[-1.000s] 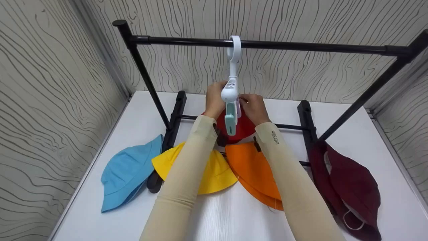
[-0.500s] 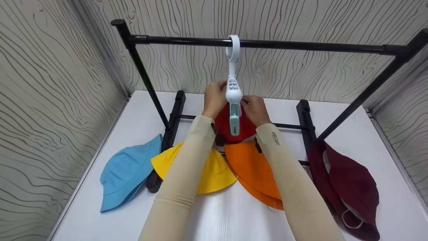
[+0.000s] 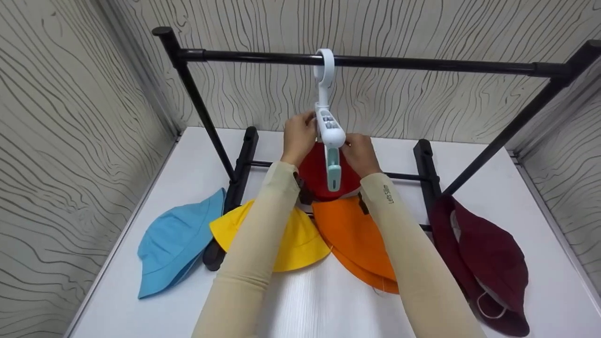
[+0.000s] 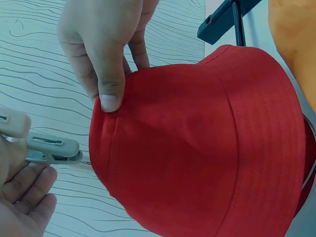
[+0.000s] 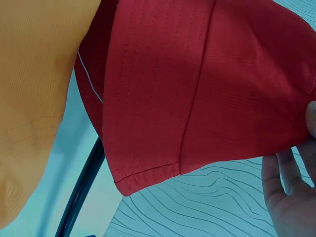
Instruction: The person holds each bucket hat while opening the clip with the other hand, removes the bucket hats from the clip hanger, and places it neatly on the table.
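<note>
A white folding clip hanger [image 3: 324,94] hangs from the rack's black bar, seen nearly end-on, with a pale green clip [image 3: 334,176] at its near end. Behind it is a red bucket hat [image 4: 173,148], crown up. My left hand [image 3: 299,136] pinches the crown's edge, thumb on the near side. My right hand [image 3: 360,152] is at the crown's other side, its thumb at a second clip [image 4: 54,147] whose tip comes right to the red cloth. In the right wrist view, the thumb of the right hand [image 5: 296,182] overlaps the crown edge. The hanger partly covers both hands' fingertips in the head view.
On the white table lie a blue hat [image 3: 181,244] at left, a yellow hat [image 3: 300,239] and an orange hat [image 3: 350,234] under the forearms, and a maroon hat [image 3: 493,263] at right. The black rack [image 3: 422,63] stands over them, patterned walls [image 3: 399,108] behind.
The hanger has turned on its hook, its near end with the green clip swinging to the right. Both hands stay at the red hat's crown with little movement.
</note>
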`<state>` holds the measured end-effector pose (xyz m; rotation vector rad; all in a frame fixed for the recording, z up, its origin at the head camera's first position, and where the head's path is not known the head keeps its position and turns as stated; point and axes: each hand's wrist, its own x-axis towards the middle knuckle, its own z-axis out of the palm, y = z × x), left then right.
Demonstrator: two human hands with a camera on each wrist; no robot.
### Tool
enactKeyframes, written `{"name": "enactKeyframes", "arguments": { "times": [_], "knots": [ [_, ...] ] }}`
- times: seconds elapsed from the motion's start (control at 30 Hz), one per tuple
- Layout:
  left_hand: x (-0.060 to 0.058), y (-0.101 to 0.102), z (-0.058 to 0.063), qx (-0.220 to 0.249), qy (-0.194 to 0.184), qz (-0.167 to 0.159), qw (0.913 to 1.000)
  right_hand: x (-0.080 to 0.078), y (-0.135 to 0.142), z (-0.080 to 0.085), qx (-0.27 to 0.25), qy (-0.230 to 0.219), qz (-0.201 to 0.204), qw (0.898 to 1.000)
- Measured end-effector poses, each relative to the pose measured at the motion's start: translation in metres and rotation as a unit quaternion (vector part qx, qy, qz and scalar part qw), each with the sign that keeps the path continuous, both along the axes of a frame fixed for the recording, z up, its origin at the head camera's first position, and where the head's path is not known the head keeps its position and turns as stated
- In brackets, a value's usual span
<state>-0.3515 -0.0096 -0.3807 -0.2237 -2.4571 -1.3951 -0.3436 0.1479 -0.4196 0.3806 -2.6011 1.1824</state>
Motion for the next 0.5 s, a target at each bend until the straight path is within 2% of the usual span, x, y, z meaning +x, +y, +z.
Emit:
{"name": "enactKeyframes", "arguments": {
  "times": [0.17,0.37,0.5],
  "knots": [
    [-0.003,0.000,-0.001,0.005,-0.003,0.000,1.0000,0.003,0.000,0.003,0.004,-0.020,-0.017,1.000],
    [0.003,-0.001,0.006,0.000,-0.008,0.002,1.0000,0.006,0.002,0.006,-0.013,-0.058,-0.029,0.998],
    [0.005,-0.002,0.009,0.009,-0.006,0.005,0.9999,0.007,0.004,0.006,-0.023,-0.034,-0.024,0.999]
  ]
}}
